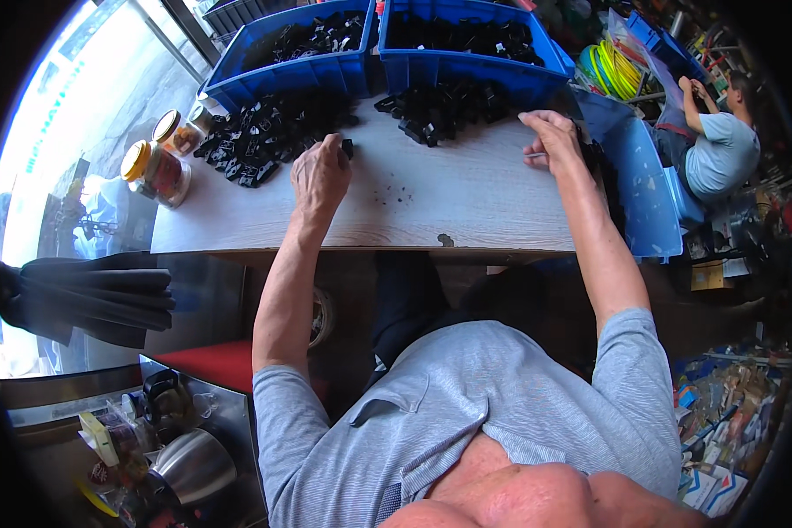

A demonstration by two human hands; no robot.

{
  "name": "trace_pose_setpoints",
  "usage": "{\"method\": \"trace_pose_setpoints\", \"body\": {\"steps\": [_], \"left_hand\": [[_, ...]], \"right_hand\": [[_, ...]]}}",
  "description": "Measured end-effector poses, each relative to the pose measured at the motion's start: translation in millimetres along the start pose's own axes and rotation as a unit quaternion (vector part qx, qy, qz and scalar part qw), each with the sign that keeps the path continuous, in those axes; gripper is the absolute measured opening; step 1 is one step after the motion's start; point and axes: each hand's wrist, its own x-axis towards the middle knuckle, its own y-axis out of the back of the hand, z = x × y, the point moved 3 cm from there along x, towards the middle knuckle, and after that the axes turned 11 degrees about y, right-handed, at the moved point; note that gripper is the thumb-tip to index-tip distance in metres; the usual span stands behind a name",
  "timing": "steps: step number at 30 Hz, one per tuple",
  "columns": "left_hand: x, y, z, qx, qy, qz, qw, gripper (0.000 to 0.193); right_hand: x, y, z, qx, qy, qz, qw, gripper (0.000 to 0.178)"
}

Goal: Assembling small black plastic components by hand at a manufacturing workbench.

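Note:
My left hand is closed above the middle of the light wooden table, pinching a small black plastic part. Beside it lies a spread pile of black plastic parts, some showing bits of metal. My right hand is at the table's right side, fingers curled around a thin grey rod; its exact kind is too small to tell. Left of that hand lies a second heap of black parts.
Two blue crates of black parts line the table's back. Lidded jars stand at the left edge. A light blue bin adjoins the right edge. Dark crumbs dot the tabletop. Another person sits at far right.

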Motion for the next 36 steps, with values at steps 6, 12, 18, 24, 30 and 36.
{"method": "trace_pose_setpoints", "body": {"steps": [6, 12, 18, 24, 30, 36], "left_hand": [[-12, -3, 2, 0.015, -0.147, -0.001, 0.989, 0.046], [-11, -2, 14, 0.024, -0.156, -0.047, 0.986, 0.039], [-10, -6, 10, -0.001, -0.174, -0.026, 0.984, 0.032], [-29, -10, 24, -0.037, -0.179, -0.010, 0.983, 0.033], [-52, -36, 61, -0.313, -0.130, 0.056, 0.939, 0.026], [-68, -40, 95, -0.401, -0.024, -0.065, 0.913, 0.030]], "right_hand": [[22, -34, -20, -0.047, -0.021, 0.021, 0.998, 0.045], [39, -50, -17, -0.076, -0.025, 0.008, 0.997, 0.047], [26, -47, -19, -0.027, -0.027, -0.009, 0.999, 0.038], [-26, -33, -2, -0.041, -0.071, -0.057, 0.995, 0.034], [-61, -47, 9, -0.171, -0.081, -0.099, 0.977, 0.050], [-72, -50, 6, -0.114, -0.035, -0.151, 0.981, 0.045]]}}
